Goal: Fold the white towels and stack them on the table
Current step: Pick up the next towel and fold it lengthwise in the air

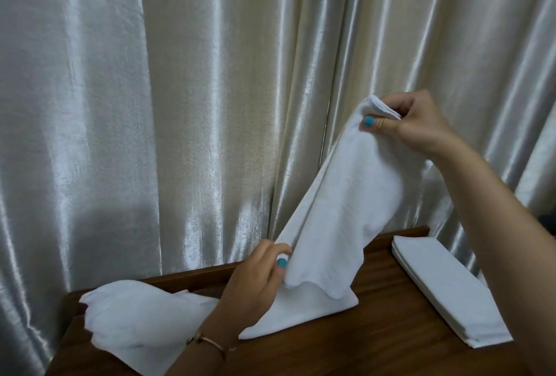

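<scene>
Towel in hand [346,195]: white terry cloth, judged light, soft and wholly limp; no stiffness of its own, hence sagging in a slack diagonal sheet from upper right to lower left, lower end already resting on the wooden table [376,315] near its middle; surface looped and matte, judged grippy rather than slippery, not fragile. Right hand [421,126] raised before the curtain [150,105], pinching the doubled upper corner between thumb and curled fingers, several layered edges visible at the pinch. Left hand [255,279] low, thumb and fingers nipping the hanging side edge just above the tabletop; bracelet [207,342] at that wrist. Best hold judged to be at corners and hemmed edges, both hands together, layers aligned before lowering; a mid-cloth grasp likely to bunch and spoil the fold. Count of white towels in view: three; one held as above; one loose, rumpled towel [135,315] lying unfolded at the left end of the table, partly hidden behind the left forearm; one folded towel [448,288] lying flat at the right end, layered edges showing along its side, whether one piece or a stack of more not determinable. Hands: two, both engaged on the same towel. Table: one. Curtain: pale, satin-like, hanging directly behind the table's far edge.
</scene>
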